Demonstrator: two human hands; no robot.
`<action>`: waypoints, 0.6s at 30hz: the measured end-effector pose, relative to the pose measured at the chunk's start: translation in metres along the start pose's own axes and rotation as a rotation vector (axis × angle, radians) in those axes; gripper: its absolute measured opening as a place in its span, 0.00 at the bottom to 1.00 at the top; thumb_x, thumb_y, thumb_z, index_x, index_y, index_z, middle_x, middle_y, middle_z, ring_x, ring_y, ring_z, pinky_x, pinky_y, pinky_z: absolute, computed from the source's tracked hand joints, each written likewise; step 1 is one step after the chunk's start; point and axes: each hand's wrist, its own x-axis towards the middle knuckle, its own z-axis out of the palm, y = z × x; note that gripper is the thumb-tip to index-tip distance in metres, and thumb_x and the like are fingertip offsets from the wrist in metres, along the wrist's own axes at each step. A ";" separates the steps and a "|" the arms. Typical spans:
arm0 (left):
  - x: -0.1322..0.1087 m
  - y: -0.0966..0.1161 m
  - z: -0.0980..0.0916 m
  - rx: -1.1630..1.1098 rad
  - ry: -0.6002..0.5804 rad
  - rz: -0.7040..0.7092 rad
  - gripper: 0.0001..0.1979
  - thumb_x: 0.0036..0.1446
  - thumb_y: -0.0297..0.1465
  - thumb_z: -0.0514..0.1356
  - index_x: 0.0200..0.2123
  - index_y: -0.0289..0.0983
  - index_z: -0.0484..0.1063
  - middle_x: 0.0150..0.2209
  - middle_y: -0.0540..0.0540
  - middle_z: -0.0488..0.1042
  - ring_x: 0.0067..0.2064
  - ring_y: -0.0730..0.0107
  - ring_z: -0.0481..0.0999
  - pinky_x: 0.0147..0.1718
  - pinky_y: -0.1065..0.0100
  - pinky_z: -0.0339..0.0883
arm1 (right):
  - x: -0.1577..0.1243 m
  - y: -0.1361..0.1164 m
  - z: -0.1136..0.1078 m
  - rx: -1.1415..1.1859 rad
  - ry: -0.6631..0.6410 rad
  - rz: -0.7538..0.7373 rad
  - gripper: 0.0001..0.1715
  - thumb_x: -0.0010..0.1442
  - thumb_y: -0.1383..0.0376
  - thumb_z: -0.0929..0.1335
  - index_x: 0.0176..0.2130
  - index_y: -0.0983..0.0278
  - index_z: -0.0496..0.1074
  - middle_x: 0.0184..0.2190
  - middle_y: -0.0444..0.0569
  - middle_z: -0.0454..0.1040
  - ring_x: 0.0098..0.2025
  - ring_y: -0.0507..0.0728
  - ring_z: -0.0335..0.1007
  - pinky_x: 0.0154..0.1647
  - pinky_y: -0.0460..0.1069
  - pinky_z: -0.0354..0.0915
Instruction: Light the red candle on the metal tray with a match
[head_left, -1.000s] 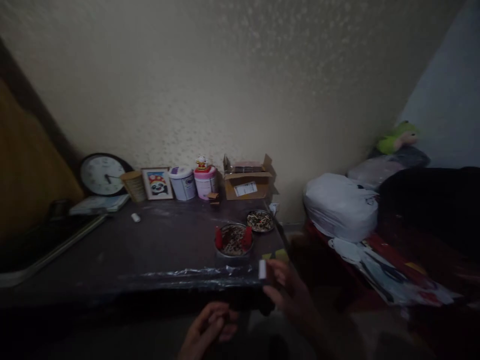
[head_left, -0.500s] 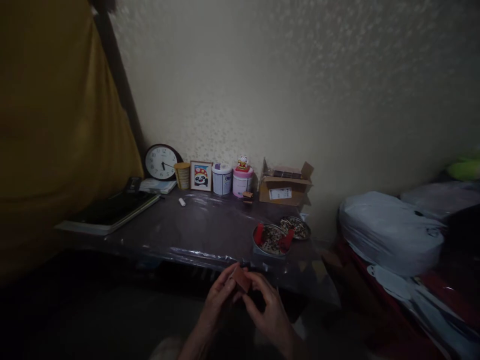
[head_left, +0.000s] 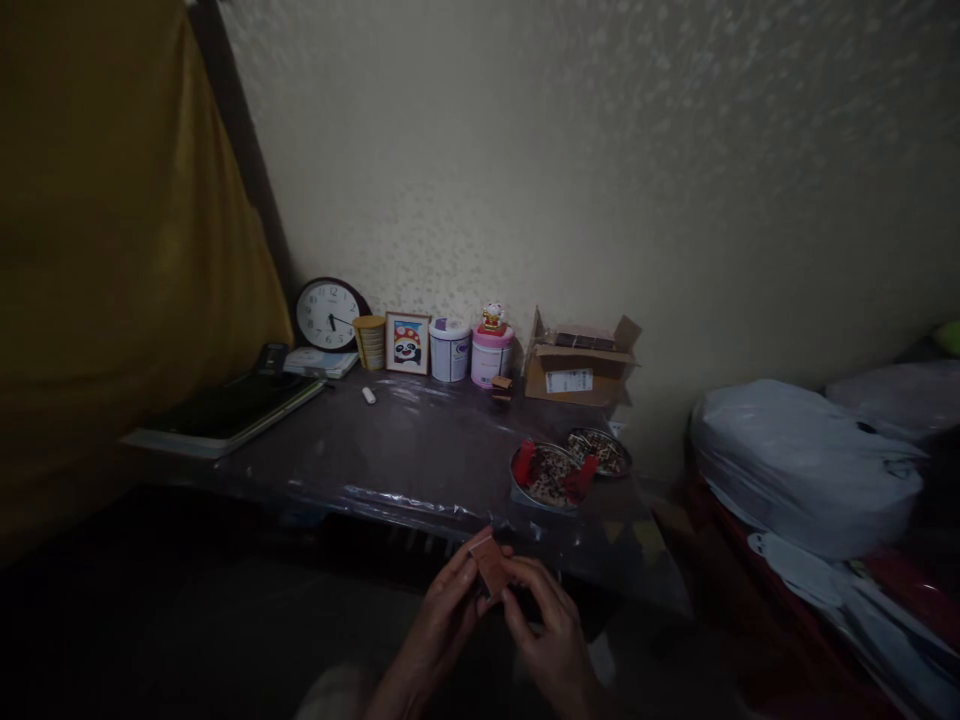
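Observation:
Both hands meet low in the middle of the head view, just in front of the table's edge. My left hand [head_left: 442, 610] and my right hand [head_left: 547, 630] pinch a small flat reddish-brown piece [head_left: 490, 565] between their fingertips, held tilted. Just beyond them on the dark table [head_left: 390, 450], under a plastic sheet, stands a round metal dish [head_left: 546, 477] of small mixed bits with red pieces on its rim. A second dish [head_left: 600, 452] sits behind it.
Along the wall stand a clock [head_left: 326, 313], a yellow cup, a panda picture [head_left: 407, 342], a white tin [head_left: 450, 349], a pink tin [head_left: 492, 355] and an open cardboard box [head_left: 579, 362]. Books [head_left: 225, 410] lie at left. White bags [head_left: 802, 465] pile at right.
The view swung left and steadied. My hands came together in front of the table; the right hand's small white thing is out of sight, and both hands now hold the reddish piece, slightly turned.

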 end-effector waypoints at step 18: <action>0.003 -0.009 -0.008 0.107 0.058 0.046 0.22 0.52 0.32 0.61 0.52 0.40 0.67 0.42 0.42 0.79 0.46 0.60 0.75 0.46 0.64 0.63 | -0.005 0.007 0.005 -0.119 -0.048 -0.042 0.14 0.58 0.72 0.62 0.44 0.60 0.66 0.41 0.49 0.75 0.44 0.55 0.72 0.45 0.49 0.69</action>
